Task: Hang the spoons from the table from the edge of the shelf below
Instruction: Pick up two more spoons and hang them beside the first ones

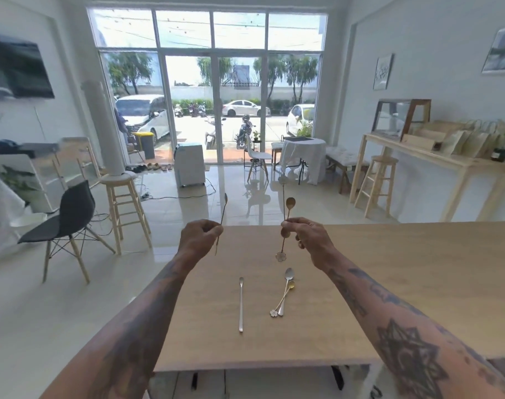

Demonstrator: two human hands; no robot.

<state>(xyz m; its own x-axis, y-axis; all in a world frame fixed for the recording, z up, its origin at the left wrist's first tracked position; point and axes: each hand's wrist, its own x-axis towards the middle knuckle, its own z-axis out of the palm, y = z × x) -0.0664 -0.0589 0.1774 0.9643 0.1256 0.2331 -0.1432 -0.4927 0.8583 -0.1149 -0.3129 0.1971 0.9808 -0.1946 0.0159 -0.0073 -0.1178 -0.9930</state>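
Note:
My left hand point(200, 236) is raised over the far part of the wooden table point(389, 283), pinching one thin bronze spoon point(224, 207) upright. My right hand point(306, 234) grips two bronze spoons point(289, 207), one with its bowl up and one with a flower-shaped end hanging down at the hand's left. On the table lie a long silver spoon point(241, 303), a shorter silver spoon point(285, 289) and a gold flower-ended spoon point(284, 298) crossing it. The shelf below shows only as a white edge point(245, 381) under the table's near side.
A black chair point(69, 223) and a wooden stool point(124, 208) stand left of the table on the tiled floor. A wooden counter point(447, 159) with another stool runs along the right wall. Glass doors fill the far wall.

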